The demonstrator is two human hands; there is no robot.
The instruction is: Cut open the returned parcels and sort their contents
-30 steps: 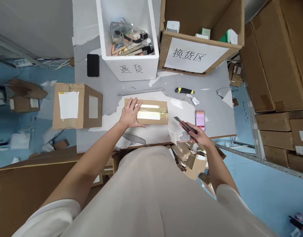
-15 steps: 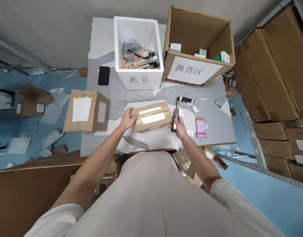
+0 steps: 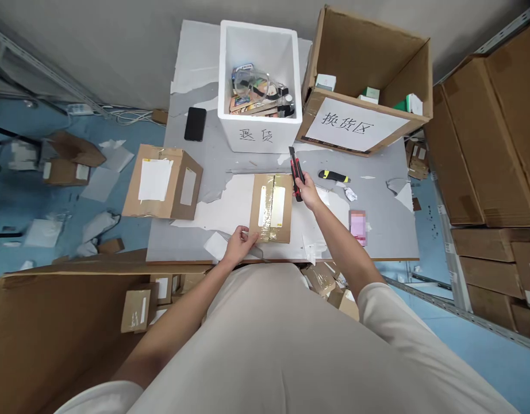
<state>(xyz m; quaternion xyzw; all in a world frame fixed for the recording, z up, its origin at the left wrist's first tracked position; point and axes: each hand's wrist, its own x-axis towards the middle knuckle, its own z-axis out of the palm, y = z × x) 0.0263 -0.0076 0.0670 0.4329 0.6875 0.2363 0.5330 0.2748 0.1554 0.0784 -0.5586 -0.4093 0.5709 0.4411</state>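
A taped cardboard box [image 3: 271, 210] lies lengthwise away from me on the white paper covering the table. Clear tape and two white label strips run along its top. My left hand [image 3: 239, 245] grips the box by its near left corner, the thumb and fingers closed there. In my right hand [image 3: 308, 191] is a red and black utility knife [image 3: 296, 172], held beside the box's far right corner with its tip pointing away from me. A second utility knife [image 3: 334, 176], yellow and black, lies to the right of that hand.
A white foam bin [image 3: 258, 137] with mixed goods and a large open carton [image 3: 355, 123] holding small boxes stand at the back. To the left are a phone [image 3: 195, 124] and a taller labelled box [image 3: 161, 181]. A pink item [image 3: 358, 227] lies at the right.
The cardboard box has turned from lying crosswise to pointing away from me. My left hand has moved to its near corner. My right hand has moved forward with the knife.
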